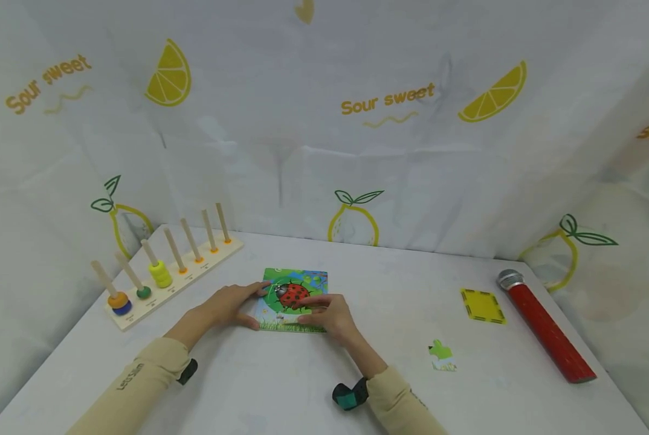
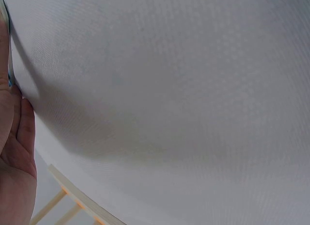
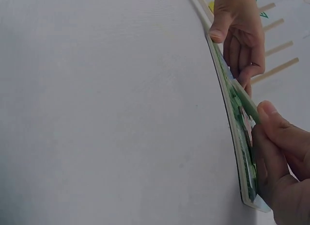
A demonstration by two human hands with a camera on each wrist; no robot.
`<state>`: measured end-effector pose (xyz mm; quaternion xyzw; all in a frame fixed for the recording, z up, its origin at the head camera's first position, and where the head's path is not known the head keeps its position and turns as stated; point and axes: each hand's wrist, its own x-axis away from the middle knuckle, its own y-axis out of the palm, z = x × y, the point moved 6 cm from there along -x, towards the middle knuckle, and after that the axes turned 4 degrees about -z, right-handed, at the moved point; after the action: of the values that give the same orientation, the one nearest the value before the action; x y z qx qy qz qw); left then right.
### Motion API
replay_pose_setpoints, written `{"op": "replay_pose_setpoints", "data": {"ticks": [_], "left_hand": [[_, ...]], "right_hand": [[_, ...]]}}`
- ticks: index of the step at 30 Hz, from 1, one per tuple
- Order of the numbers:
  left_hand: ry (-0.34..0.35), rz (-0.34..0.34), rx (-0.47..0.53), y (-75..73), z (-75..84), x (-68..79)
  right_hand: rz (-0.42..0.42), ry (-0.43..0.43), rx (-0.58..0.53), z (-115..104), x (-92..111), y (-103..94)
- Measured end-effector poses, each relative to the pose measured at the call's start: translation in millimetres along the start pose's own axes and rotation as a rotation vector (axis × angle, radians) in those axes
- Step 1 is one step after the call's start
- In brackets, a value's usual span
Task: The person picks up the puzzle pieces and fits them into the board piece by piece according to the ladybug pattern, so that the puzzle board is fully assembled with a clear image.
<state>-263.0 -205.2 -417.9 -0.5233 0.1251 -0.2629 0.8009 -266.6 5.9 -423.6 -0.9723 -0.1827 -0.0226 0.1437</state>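
Observation:
A square ladybug jigsaw puzzle lies in its board on the table, partly covered by both hands. My left hand rests at its left edge, the fingers fairly straight near the upper left and the thumb at the near left corner. Above the puzzle's right half, my right hand pinches a puzzle piece, raised at a tilt between thumb and fingers in the right wrist view. Most of that piece's picture is hidden. Another jigsaw piece, green and white, lies apart to the right.
A wooden peg board with several upright pegs and coloured rings stands at the left. To the right lie a yellow square frame tile and a red toy microphone. A white printed cloth hangs behind the table.

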Motion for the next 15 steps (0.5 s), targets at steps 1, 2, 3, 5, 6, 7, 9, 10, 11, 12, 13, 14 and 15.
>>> {"op": "replay_pose_setpoints", "data": {"ticks": [1,2,3,5,6,7,9,10,11,12,13,14,15], "left_hand": [[-0.007,-0.002,0.002,0.3,-0.4,-0.1],[-0.009,-0.002,-0.004,0.6,-0.6,-0.2],[-0.01,-0.002,-0.006,0.7,-0.6,-0.4],[-0.012,-0.002,-0.005,0.9,-0.8,-0.6],[-0.013,-0.002,-0.003,0.9,-0.9,-0.7],[-0.013,-0.003,-0.002,1.0,-0.9,-0.9],[-0.011,-0.004,0.0,1.0,-0.9,-1.1],[-0.01,-0.004,-0.002,1.0,-1.0,-1.1],[-0.01,-0.004,-0.003,1.0,-0.9,-1.1],[-0.011,-0.004,-0.003,0.9,-0.9,-1.0],[-0.011,-0.005,-0.004,0.8,-0.9,-0.9],[-0.012,-0.004,-0.003,0.7,-0.9,-0.7],[-0.013,-0.004,-0.004,0.6,-1.1,-0.5]], "right_hand": [[0.008,-0.009,0.028,-0.6,0.1,0.7],[0.018,-0.017,0.059,-1.4,0.1,1.2],[0.028,-0.027,0.085,-2.4,0.2,1.7],[0.046,-0.042,0.133,-3.8,0.4,3.0],[0.054,-0.05,0.156,-4.6,0.4,3.6],[0.062,-0.053,0.176,-5.1,0.4,4.2],[0.075,-0.056,0.205,-6.7,0.5,5.2],[0.081,-0.055,0.218,-7.2,0.4,5.7],[0.085,-0.058,0.227,-8.1,0.3,6.1],[0.09,-0.057,0.233,-8.7,0.2,6.4],[0.093,-0.056,0.24,-9.2,0.1,6.7],[0.095,-0.058,0.246,-9.6,-0.1,7.1],[0.097,-0.06,0.253,-10.0,-0.2,7.5]]}}
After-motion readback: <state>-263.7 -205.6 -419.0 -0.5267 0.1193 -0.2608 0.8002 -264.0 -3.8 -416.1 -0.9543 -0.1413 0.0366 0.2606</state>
